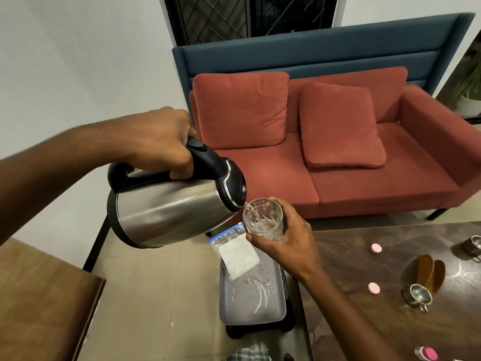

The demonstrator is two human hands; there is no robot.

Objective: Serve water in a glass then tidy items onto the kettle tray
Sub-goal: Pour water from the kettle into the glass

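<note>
My left hand (161, 142) grips the black handle of a steel kettle (169, 207), which is tilted with its spout down to the right. A thin stream of water runs from the spout into a clear glass (264, 218). My right hand (289, 241) holds that glass from the right side, just under the spout, with a little water in its bottom. Below both lies a grey kettle tray (276, 308) on a low black stand, wet with a ring mark. A clear zip bag (235, 252) with white contents rests on the tray's far end.
A dark marble table (390, 269) at right carries two pink caps (376, 248), two small steel cups (417, 297), a brown wooden holder (430, 272) and a pink-topped container (426, 354). A wooden table (39, 295) is at left. A red sofa (338, 152) stands beyond the tiled floor.
</note>
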